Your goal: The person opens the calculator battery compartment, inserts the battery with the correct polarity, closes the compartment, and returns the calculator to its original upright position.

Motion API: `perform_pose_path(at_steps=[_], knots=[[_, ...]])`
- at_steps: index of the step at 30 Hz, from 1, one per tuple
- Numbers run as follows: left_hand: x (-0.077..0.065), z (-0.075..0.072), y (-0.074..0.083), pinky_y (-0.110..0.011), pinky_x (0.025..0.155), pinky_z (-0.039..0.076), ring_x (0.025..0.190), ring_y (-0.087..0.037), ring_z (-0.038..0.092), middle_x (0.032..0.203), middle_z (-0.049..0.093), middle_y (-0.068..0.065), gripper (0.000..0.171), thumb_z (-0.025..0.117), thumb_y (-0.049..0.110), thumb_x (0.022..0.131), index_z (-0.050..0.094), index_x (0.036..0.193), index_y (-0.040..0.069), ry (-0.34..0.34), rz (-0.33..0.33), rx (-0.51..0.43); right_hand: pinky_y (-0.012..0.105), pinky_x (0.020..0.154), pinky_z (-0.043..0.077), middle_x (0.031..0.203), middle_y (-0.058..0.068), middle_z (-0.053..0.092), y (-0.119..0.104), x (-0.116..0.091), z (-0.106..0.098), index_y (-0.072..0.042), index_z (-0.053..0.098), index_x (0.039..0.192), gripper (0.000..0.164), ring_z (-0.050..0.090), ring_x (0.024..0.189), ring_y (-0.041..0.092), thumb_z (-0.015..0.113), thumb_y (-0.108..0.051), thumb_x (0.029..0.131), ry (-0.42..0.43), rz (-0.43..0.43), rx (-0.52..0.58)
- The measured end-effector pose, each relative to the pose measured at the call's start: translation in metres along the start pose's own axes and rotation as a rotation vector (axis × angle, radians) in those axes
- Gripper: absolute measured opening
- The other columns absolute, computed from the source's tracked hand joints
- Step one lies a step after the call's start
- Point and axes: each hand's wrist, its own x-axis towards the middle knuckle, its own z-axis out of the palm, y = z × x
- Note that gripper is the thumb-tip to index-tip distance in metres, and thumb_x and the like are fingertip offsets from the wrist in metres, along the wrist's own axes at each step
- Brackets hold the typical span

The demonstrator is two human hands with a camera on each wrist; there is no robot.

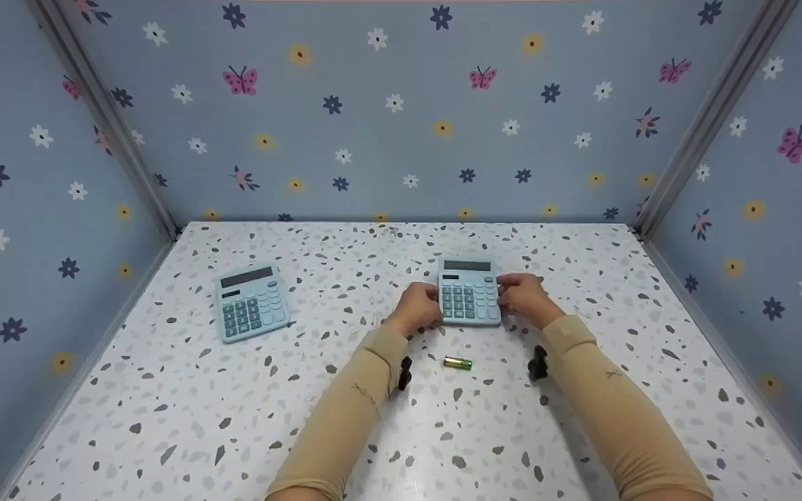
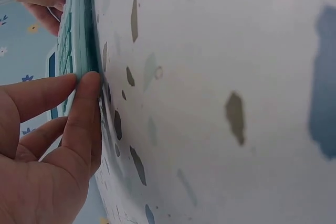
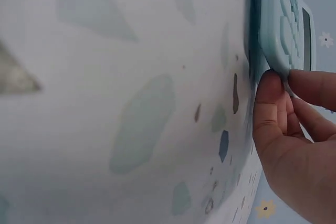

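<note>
A light blue calculator (image 1: 469,292) lies face up on the speckled table, between both hands. At its left edge my left hand (image 1: 418,308) pinches the side with thumb and fingers; the left wrist view shows the left hand (image 2: 58,135) with fingertips on the calculator's rim (image 2: 79,35). On the opposite edge my right hand (image 1: 525,298) grips the side, and in the right wrist view the right hand (image 3: 299,145) has its thumb and a finger at the calculator's corner (image 3: 275,51). A green and gold battery (image 1: 457,363) lies on the table just nearer than the calculator.
A second light blue calculator (image 1: 253,304) lies slightly turned on the left part of the table (image 1: 185,417). Flower-patterned panels (image 1: 401,125) stand around the back and sides, joined by grey metal posts (image 1: 714,111).
</note>
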Motion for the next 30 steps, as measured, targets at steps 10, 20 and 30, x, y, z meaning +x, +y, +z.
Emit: perform_pose_path(at_steps=[10,20,30], knots=[[0.0044,0.0003,0.0025,-0.029,0.056,0.049,0.066,-0.015,0.059,0.088,0.067,-0.005,0.037,0.065,-0.007,0.092,0.073,0.128,-0.003,-0.012,-0.029,0.070,0.039,0.108,0.057,0.144,0.016,0.062,-0.0005,0.0016,-0.0001,-0.003,0.052,0.159,0.057,0.062,0.121,0.025,0.058,0.006,0.103,-0.007,0.039,-0.029],[0.0079,0.0043,0.0026,-0.030,0.056,0.050,0.064,-0.014,0.056,0.086,0.064,-0.005,0.034,0.063,-0.009,0.091,0.073,0.123,-0.005,0.003,-0.041,0.115,0.039,0.107,0.058,0.142,0.016,0.063,0.0022,0.0039,-0.0010,-0.003,0.054,0.158,0.056,0.064,0.120,0.024,0.059,0.006,0.102,0.007,0.038,-0.034],[0.0011,-0.0029,0.0083,-0.033,0.069,0.060,0.081,-0.020,0.070,0.122,0.074,-0.019,0.051,0.063,-0.002,0.096,0.059,0.147,-0.008,0.024,-0.071,0.051,0.040,0.110,0.059,0.144,0.020,0.061,-0.0004,-0.0012,-0.0005,0.001,0.052,0.157,0.056,0.064,0.121,0.026,0.060,0.006,0.102,0.017,-0.007,-0.043]])
